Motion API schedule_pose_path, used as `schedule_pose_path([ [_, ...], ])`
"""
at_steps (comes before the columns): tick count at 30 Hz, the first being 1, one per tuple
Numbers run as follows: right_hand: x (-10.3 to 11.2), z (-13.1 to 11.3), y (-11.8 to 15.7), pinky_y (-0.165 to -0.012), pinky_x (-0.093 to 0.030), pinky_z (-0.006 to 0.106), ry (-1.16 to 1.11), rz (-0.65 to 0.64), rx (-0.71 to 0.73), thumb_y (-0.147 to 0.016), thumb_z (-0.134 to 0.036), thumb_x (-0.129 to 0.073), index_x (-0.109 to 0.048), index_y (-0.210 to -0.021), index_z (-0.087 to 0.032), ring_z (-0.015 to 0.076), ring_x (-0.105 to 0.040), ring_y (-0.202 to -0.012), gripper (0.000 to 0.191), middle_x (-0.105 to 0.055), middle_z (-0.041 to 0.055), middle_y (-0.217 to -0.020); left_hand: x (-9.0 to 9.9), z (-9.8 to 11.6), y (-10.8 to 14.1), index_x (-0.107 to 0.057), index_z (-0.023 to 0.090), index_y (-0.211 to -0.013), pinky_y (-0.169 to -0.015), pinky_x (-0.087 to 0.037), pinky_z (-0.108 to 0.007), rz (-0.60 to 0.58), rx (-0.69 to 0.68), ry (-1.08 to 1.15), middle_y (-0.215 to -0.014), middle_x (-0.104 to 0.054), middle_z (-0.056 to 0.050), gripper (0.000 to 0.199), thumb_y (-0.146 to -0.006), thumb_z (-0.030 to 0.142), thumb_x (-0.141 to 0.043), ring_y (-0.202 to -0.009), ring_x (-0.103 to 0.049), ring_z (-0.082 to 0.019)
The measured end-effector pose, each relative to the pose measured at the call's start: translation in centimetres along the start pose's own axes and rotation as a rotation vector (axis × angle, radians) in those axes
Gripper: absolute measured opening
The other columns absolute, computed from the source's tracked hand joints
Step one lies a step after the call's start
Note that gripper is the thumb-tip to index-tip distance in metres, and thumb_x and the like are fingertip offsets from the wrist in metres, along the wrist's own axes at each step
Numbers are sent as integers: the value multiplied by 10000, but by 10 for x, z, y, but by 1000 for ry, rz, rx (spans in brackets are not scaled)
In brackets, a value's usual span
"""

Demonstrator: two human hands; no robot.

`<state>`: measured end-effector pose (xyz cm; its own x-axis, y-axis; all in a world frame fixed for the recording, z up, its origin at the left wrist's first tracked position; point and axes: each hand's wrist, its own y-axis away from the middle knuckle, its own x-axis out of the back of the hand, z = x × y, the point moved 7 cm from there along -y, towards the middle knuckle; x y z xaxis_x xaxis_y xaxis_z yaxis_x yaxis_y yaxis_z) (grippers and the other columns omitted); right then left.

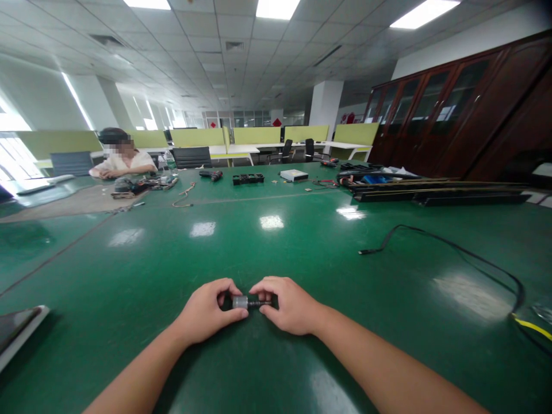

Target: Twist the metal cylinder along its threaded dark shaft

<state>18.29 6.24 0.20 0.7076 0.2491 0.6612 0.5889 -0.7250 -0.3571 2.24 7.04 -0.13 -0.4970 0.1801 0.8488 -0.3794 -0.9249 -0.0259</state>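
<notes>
Low in the middle of the view, a small grey metal cylinder (pixel 240 302) with a dark ribbed shaft (pixel 254 303) lies horizontally between my hands; it looks like a small motor. My left hand (pixel 210 310) grips the cylinder end between thumb and fingers. Curled around the shaft end is my right hand (pixel 290 305), thumb below and fingers above. Its fingers partly hide the shaft's tip. The green tabletop (pixel 241 247) lies beneath both hands.
A black cable (pixel 457 244) curves across the right side. Farther back are a power drill (pixel 211 175), a black plastic part (pixel 248 179), a white box-like device (pixel 294 175) and long black rails (pixel 431 192). Another person (pixel 125 155) sits at the far left. A white-edged panel (pixel 21 330) is near left.
</notes>
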Motion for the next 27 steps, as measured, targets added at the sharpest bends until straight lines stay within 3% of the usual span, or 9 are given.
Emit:
schedule_pose_path([
  [3, -1, 1, 0, -716, -454, 256, -2, 5, -33, -741, -77, -646, -666, -983, -176, 145, -578, -761, 262, -636, 13, -831, 1, 1, 0, -692, 207, -864, -606, -335, -235, 7, 1, 10, -714, -559, 35, 302, -723, 470, -739, -680, -515, -159],
  [8, -2, 2, 0, -709, -448, 258, 28, -19, -26, -782, -125, -653, -675, -925, -181, 148, -577, -768, 154, -628, 12, -816, 1, 1, 1, -706, 202, -854, -595, -345, -234, -15, -4, 114, -707, -589, 29, 324, -843, 511, -608, -653, -497, -145],
  [21, -5, -5, -1, -803, -448, 307, 146, -68, 31, -814, -211, -675, -703, -1030, -194, 188, -586, -875, 218, -659, 45, -909, -1, -2, 0, -713, 228, -916, -617, -352, -239, -1, 10, 32, -742, -599, 31, 315, -710, 465, -742, -691, -523, -161],
  [27, -7, -3, -2, -763, -440, 293, 147, -51, 25, -820, -228, -677, -717, -981, -195, 178, -586, -821, 169, -654, 34, -845, 0, -1, 1, -704, 223, -887, -603, -338, -237, -2, 27, 15, -714, -571, 36, 322, -698, 481, -740, -678, -515, -162],
])
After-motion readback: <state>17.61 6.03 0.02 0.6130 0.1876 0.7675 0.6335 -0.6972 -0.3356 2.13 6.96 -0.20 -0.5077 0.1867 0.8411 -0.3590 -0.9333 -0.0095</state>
